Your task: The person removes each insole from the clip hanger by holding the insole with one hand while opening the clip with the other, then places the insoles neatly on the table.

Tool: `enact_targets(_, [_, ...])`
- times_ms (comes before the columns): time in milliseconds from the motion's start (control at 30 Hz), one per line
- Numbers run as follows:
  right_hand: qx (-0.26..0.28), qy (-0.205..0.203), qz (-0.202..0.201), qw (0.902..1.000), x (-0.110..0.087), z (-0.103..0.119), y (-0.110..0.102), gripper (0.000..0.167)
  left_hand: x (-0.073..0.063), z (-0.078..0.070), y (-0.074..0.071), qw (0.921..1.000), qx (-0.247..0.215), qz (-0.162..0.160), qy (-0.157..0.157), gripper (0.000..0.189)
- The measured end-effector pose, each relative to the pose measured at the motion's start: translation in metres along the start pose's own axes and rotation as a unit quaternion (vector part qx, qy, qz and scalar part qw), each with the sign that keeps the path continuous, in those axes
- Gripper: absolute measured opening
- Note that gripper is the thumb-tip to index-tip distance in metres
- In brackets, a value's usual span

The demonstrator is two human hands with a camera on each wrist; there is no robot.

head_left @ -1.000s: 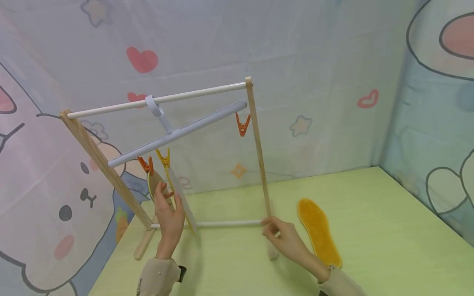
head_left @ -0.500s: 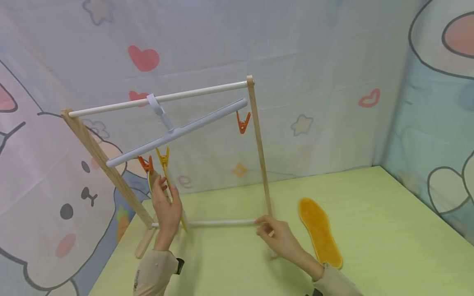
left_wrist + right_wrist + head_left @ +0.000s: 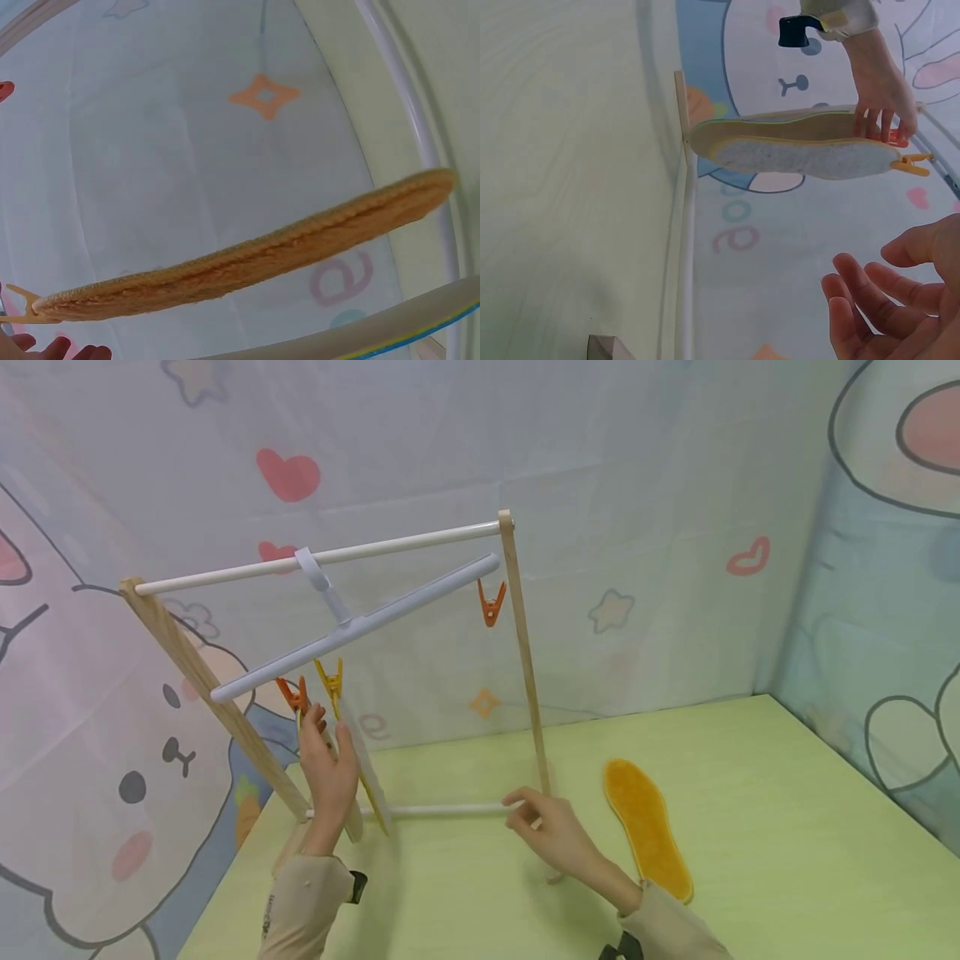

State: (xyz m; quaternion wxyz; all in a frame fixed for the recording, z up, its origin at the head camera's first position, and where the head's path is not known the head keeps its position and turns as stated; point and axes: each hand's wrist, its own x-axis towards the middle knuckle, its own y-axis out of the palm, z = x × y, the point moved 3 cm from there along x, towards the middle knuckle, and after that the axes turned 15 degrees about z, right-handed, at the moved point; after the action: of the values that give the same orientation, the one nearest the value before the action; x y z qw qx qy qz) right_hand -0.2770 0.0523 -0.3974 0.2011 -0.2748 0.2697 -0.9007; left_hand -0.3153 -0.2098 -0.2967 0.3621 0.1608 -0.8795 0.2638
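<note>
My left hand (image 3: 327,777) is raised beside two insoles hanging from the left part of a pale hanger (image 3: 356,628). Its fingers touch the upper end of the tan insole (image 3: 795,129), just below an orange clip (image 3: 295,695). A yellow clip (image 3: 330,678) holds the other insole (image 3: 247,262), with orange fleece on one face and speckled white on the other (image 3: 810,157). The thumb is near this second insole; whether they touch, I cannot tell. Low by the rack's right post, my right hand (image 3: 555,835) has loosely bent fingers and holds nothing.
The wooden rack's top rod (image 3: 405,544) carries the hanger, and a lower white rod (image 3: 450,810) crosses near the table. Another orange clip (image 3: 491,603) hangs at the hanger's right end. An orange insole (image 3: 647,827) lies on the green table (image 3: 757,827) at the right.
My left hand has shifted slightly up and left along the tan insole. Both hanging insoles have swung a little. My right hand has drifted left, away from the right post.
</note>
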Motion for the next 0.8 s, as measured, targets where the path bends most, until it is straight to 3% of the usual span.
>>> enact_targets(567, [0.017,0.014,0.009,0.9997,0.024,0.016,-0.003,0.017,0.015,-0.005,-0.002,0.999,-0.02,0.01,-0.038,0.04])
enact_targets(800, [0.017,0.009,0.005,0.9998,0.031,0.02,-0.002,0.015,0.02,-0.003,-0.004,0.9928,-0.069,0.043,-0.088,0.045])
